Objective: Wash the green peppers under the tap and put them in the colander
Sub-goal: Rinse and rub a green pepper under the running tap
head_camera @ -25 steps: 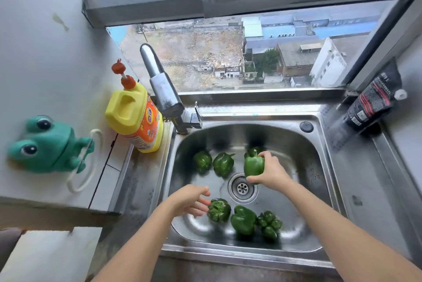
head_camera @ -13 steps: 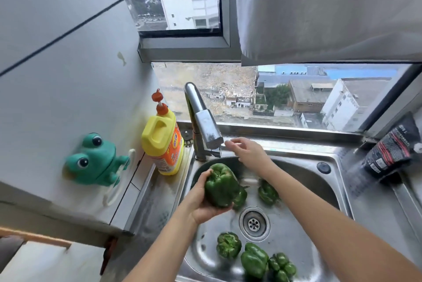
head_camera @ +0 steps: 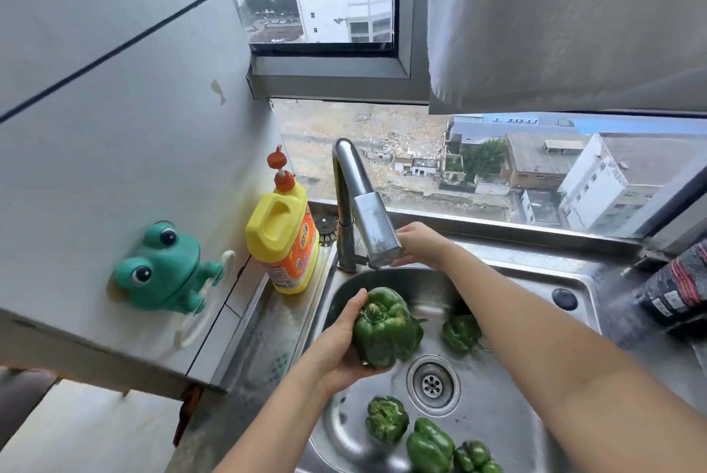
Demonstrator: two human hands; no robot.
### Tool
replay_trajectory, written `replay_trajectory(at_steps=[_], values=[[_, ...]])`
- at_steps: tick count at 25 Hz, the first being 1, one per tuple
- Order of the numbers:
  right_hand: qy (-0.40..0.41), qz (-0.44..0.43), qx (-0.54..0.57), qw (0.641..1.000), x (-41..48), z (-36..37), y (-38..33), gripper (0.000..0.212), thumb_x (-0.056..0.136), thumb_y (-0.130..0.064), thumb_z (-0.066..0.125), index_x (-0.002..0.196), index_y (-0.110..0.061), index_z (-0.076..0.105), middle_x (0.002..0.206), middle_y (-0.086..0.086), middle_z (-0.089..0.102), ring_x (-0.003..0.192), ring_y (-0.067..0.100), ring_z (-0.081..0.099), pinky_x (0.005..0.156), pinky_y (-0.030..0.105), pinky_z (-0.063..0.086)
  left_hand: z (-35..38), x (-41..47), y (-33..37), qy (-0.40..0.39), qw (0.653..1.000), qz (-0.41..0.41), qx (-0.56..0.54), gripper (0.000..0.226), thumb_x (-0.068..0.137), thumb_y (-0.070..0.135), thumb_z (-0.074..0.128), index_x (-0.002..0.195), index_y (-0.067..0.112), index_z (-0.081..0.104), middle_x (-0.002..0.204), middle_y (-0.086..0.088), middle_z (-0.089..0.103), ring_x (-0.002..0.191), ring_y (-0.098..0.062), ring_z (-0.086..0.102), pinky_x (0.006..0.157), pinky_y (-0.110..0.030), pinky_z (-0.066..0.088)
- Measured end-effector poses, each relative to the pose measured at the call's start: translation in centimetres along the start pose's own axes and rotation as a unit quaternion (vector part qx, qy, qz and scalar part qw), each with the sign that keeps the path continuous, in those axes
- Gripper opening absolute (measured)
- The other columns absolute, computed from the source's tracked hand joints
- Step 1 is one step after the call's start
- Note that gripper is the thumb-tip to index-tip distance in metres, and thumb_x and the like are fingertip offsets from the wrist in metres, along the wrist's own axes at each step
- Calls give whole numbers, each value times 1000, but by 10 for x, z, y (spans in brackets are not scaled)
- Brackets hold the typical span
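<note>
Reaching in behind the spout, the right hand (head_camera: 421,245) has come up against the tap (head_camera: 367,223), its fingers hidden by the metal so I cannot tell how they lie. The left hand (head_camera: 340,342), fingers curled around a green pepper (head_camera: 386,327), has brought it closer beneath the outlet. No water shows yet, so rinsing looks about to start; the sink (head_camera: 505,430) holds the other peppers (head_camera: 461,333) loose around the drain (head_camera: 432,382), and no colander is in view.

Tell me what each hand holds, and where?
The left hand grips a green pepper by its side. The right hand is behind the tap, fingers hidden.
</note>
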State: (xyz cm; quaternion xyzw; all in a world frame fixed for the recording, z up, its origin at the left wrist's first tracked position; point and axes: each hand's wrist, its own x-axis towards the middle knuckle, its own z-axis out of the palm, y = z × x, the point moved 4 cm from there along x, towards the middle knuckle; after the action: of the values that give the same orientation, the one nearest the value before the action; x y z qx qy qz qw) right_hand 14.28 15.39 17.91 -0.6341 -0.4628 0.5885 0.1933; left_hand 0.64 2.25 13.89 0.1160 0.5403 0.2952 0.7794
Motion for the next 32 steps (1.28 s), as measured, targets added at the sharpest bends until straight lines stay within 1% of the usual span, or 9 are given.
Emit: replay_trajectory(at_steps=[3, 5, 9, 13, 18, 21, 26, 29, 32], values=[[-28, 0, 77, 997, 13, -3, 22, 30, 95, -4, 46, 122, 9, 52, 105, 22, 63, 72, 20, 66, 76, 30, 57, 4, -3, -1, -12, 1000, 0, 23, 48, 79, 57, 59, 104, 17, 69, 104, -14, 72, 96, -31, 65, 89, -48, 49], [-15, -11, 29, 999, 13, 1, 19, 34, 96, -9, 43, 126, 7, 48, 115, 27, 60, 84, 26, 64, 80, 35, 58, 6, -4, 1, -7, 1000, 3, 19, 46, 81, 57, 58, 101, 17, 69, 99, -14, 73, 93, -31, 66, 87, -48, 50], [92, -41, -46, 994, -31, 15, 40, 49, 95, -30, 50, 139, -10, 43, 133, 10, 55, 120, 24, 53, 93, 31, 43, 4, -3, -2, 11, 1000, 0, -2, 48, 77, 55, 63, 103, 16, 67, 101, -16, 71, 94, -32, 64, 76, -42, 52], [-11, -52, 115, 992, -91, 51, 71, 25, 91, -40, 57, 111, -27, 66, 106, -5, 70, 101, 10, 65, 85, 23, 52, 2, -1, -6, 19, 1000, 0, -2, 49, 78, 56, 62, 105, 14, 66, 100, -18, 69, 94, -33, 63, 72, -39, 52], [102, -79, -30, 991, -92, 46, 72, 33, 86, -45, 60, 105, -18, 64, 100, -1, 67, 94, 13, 62, 78, 25, 51, 8, -3, -13, 48, 996, 47, 57, 46, 86, 58, 53, 106, 18, 64, 101, -15, 70, 94, -31, 67, 72, -39, 56], [14, -89, -76, 993, -85, 43, 73, 31, 94, -36, 51, 118, -18, 59, 116, 4, 65, 106, 17, 60, 94, 33, 50, 5, -1, -4, 68, 983, 87, 147, 46, 86, 58, 52, 111, 21, 63, 104, -13, 70, 95, -30, 68, 72, -39, 57], [-163, -80, 215, 960, -95, 40, 82, 39, 91, -5, 53, 130, -12, 50, 126, 21, 58, 118, 31, 58, 103, 45, 46, 10, -7, 8, 65, 977, 39, 197, 48, 85, 60, 52, 105, 18, 65, 102, -16, 70, 95, -32, 67, 77, -41, 57], [-88, -83, 136, 983, -101, 41, 78, 46, 76, -31, 75, 116, -17, 57, 113, 12, 65, 106, 24, 64, 95, 40, 52, 12, -10, 5, 64, 976, 4, 207, 55, 83, 63, 53, 106, 15, 66, 106, -19, 69, 98, -34, 66, 79, -42, 56], [67, -111, -20, 991, -108, 51, 68, 50, 77, -51, 68, 114, -21, 54, 108, 1, 62, 97, 15, 60, 83, 26, 49, 20, -12, 0, 70, 987, -3, 142, 59, 86, 65, 44, 103, 13, 66, 105, -19, 68, 96, -32, 65, 76, -39, 55]])
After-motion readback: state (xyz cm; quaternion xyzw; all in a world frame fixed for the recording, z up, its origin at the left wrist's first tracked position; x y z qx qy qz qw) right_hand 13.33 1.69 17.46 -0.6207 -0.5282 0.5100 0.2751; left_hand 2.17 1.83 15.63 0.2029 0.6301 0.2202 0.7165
